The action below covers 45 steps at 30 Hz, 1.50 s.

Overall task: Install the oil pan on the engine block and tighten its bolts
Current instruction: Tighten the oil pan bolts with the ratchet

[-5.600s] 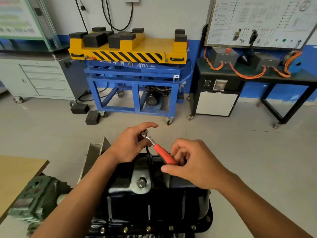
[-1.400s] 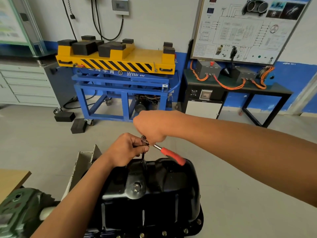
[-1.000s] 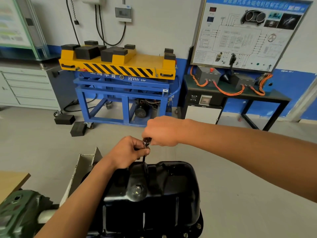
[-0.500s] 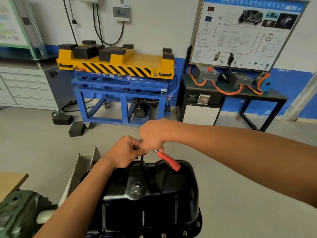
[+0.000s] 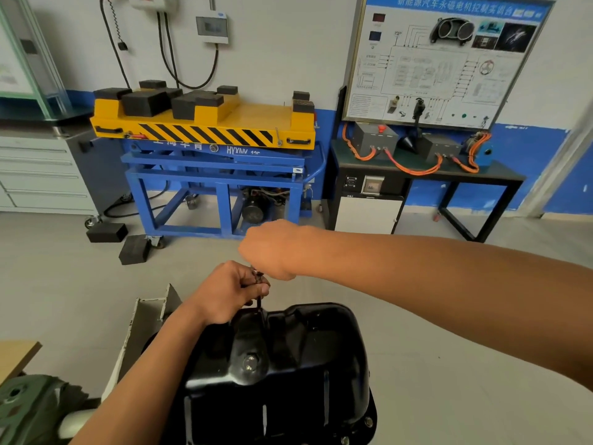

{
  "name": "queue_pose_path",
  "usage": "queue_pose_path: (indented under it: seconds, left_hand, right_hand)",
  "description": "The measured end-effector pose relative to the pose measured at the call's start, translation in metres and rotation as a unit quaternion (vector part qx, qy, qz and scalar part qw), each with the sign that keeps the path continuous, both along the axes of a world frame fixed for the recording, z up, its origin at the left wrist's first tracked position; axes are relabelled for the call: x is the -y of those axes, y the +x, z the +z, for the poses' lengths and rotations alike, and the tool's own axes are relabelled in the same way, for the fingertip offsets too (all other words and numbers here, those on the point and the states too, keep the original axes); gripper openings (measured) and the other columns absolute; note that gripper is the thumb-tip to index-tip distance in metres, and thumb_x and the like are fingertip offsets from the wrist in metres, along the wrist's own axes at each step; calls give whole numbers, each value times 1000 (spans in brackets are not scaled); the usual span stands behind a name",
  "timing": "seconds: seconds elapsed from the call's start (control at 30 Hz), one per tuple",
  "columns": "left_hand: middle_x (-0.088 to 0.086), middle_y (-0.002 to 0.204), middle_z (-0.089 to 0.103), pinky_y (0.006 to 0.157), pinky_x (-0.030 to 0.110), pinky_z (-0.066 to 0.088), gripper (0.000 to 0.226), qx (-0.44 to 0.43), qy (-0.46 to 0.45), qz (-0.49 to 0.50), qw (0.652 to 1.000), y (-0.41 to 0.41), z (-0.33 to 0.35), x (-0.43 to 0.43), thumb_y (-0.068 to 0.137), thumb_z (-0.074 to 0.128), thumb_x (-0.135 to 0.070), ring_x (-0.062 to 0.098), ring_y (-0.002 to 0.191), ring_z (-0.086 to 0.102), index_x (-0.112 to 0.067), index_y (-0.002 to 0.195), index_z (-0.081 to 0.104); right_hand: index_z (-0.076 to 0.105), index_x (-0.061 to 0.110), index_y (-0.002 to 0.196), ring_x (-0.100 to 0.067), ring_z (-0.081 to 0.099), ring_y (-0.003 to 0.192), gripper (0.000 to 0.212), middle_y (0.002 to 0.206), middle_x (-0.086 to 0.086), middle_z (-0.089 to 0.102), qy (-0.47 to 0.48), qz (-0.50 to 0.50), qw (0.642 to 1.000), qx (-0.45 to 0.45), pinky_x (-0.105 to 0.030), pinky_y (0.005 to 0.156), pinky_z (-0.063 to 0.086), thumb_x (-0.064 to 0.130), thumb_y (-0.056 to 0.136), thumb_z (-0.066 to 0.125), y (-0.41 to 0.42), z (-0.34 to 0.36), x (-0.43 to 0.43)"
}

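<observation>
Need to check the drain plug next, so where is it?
In the head view the drain plug sits low, left of centre, on the near face of the black oil pan, just below the left hand.

We saw a bright, evenly lit room with soft, faint shadows on the floor [image 5: 449, 380]. Pale highlights gleamed on the black oil pan [image 5: 288, 380]. Wide-angle bending tilted the wall board [image 5: 442, 59], and the lower left corner was blurred.

Blue lift cart [image 5: 205, 175] with a yellow top sits upper middle, wiring board [image 5: 449, 59] upper right. Two black blocks [image 5: 107, 232] on the floor, left side.
</observation>
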<state>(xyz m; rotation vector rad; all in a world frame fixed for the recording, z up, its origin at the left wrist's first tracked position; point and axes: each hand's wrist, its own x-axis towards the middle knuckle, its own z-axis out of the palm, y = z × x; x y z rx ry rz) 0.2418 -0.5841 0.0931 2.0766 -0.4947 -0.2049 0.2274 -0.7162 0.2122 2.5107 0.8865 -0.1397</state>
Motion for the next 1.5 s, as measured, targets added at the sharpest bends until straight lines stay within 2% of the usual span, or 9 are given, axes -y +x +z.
queue_pose_path:
  seconds: [0.2,0.43,0.6,0.73,0.9,1.03,1.17,1.3,1.5]
  left_hand:
    - [11,83,76,73,36,56,24,4,-3,-2,1000,-3,3,2,91,73,-7,15,73,69,14,79,69]
    - [13,56,43,59,31,32,36,-11,14,3,1000,-7,6,1,89,75,-12,19,57,34,8,64,58]
    - [22,66,64,55,28,39,17,25,65,40,997,-7,9,1,82,79,-8,13,55,43,4,74,70]
    - [-4,44,50,46,19,32,35,32,77,60,995,-5,9,1,80,80,-11,7,42,36,-7,51,61]
    - [24,67,65,59,29,43,26,21,45,22,999,-6,7,0,86,79,-13,14,58,48,6,69,70]
    - [10,74,73,68,25,49,21,9,34,6,999,-4,5,1,87,77,-10,7,61,58,5,72,74]
    - [1,66,71,68,24,48,20,7,25,-7,1000,-5,6,2,88,77,-10,3,60,58,4,74,75]
    - [29,69,59,65,30,39,36,-7,22,-24,999,-4,7,1,88,77,-16,19,63,43,14,72,66]
    - [4,58,42,58,27,29,35,3,35,-22,999,-6,7,1,89,77,-17,14,57,30,10,69,67]
  right_hand:
    - [39,14,65,-15,37,53,34,65,0,36,-40,113,992,46,-34,56,48,-1,93,50,3,-3,7]
    - [56,17,70,-14,51,53,29,67,1,58,3,-27,998,-53,-28,46,37,30,95,62,1,0,2]
    - [62,10,70,-13,67,48,29,40,-1,60,82,-159,974,-139,-24,51,53,11,95,49,-4,-11,-12]
    - [61,6,73,-11,59,36,28,39,0,59,127,-206,955,-169,-14,35,42,12,97,47,-2,-10,-12]
    - [53,13,67,-16,51,53,26,67,-2,53,32,-84,994,-58,-28,43,38,13,92,60,-2,-7,-8]
    - [39,13,65,-16,37,54,34,71,0,40,-25,72,997,28,-30,47,34,0,92,53,-3,-2,2]
    - [48,11,77,-17,30,49,20,106,-16,66,-58,118,990,51,-26,44,19,-2,91,48,-1,-5,8]
    - [56,11,80,-17,44,56,15,69,0,45,-53,105,992,48,-28,46,33,1,92,54,1,-7,12]
    - [61,10,72,-19,57,55,33,60,0,58,30,-25,997,-72,-29,47,40,34,94,63,3,-8,15]
